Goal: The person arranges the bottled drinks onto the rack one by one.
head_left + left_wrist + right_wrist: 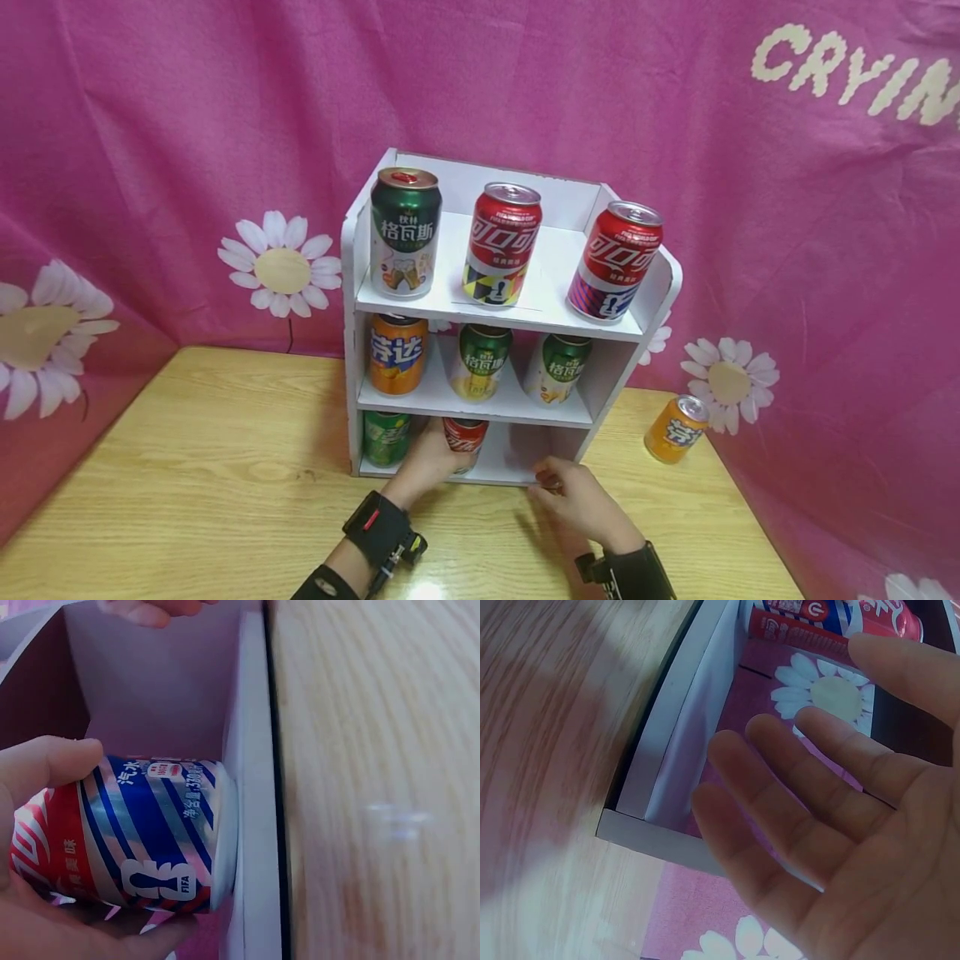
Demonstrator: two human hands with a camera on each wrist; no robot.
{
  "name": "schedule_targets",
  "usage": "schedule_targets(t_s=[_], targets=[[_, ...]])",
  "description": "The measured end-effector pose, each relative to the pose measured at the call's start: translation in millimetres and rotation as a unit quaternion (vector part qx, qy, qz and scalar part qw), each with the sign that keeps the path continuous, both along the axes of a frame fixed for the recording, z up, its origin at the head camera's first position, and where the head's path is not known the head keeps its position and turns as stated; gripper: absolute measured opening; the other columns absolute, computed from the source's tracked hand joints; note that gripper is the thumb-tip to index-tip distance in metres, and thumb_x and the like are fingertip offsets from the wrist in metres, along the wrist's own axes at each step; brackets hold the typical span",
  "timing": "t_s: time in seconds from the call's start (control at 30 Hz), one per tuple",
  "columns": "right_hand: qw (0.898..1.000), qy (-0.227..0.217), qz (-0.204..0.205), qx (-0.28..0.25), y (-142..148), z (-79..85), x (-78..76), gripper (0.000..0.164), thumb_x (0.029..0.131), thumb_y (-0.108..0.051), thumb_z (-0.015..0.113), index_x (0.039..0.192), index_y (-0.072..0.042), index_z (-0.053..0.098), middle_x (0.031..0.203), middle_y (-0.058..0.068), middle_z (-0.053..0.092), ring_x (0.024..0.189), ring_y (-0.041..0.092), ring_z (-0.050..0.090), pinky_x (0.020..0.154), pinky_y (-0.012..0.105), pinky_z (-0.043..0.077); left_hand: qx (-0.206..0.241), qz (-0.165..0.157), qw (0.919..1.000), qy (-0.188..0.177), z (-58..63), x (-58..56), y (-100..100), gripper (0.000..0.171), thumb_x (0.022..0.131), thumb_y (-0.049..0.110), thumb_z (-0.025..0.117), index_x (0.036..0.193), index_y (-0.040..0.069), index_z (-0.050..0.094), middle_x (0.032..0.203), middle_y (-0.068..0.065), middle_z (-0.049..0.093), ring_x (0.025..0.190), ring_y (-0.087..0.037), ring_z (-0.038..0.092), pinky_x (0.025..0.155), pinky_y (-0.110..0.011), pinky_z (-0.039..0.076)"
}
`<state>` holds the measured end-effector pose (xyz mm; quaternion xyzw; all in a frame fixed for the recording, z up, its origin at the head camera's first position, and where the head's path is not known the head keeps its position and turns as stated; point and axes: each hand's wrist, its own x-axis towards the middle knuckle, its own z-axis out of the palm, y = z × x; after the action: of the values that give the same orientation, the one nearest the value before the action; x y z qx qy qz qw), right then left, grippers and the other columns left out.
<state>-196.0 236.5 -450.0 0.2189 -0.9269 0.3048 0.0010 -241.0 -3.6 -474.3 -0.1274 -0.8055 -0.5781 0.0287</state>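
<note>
On the bottom level of a white three-level shelf, my left hand grips a red cola can. Its thumb and fingers wrap around the can in the left wrist view, and the can's base stands at the shelf's front lip. A green can stands just left of that hand. My right hand is at the front right of the bottom level, holding nothing. In the right wrist view its fingers are spread and slightly bent in front of the shelf opening.
The middle level holds an orange can and two green-and-white cans. On top stand a tall dark green can and two red cola cans. Another orange can stands on the wooden table, right of the shelf. Pink curtain hangs behind.
</note>
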Motion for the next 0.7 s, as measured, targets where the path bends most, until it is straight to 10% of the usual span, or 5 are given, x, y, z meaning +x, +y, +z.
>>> schedule_targets(t_s=[0.7], targets=[[1.000,-0.009,0.000,-0.001,1.1,-0.3,-1.2,0.023,0.087,-0.019,0.069,0.098,0.000,0.061,0.092,0.005,0.064,0.083,0.021,0.064,0.072,0.033,0.053,-0.007,-0.002,0.9998,-0.018,0.5,0.3,-0.5,0.074,0.068,0.004,0.077,0.130,-0.002,0.039,0.113,-0.016,0.058,0.105,-0.033,0.055,0.092,-0.048,0.043]])
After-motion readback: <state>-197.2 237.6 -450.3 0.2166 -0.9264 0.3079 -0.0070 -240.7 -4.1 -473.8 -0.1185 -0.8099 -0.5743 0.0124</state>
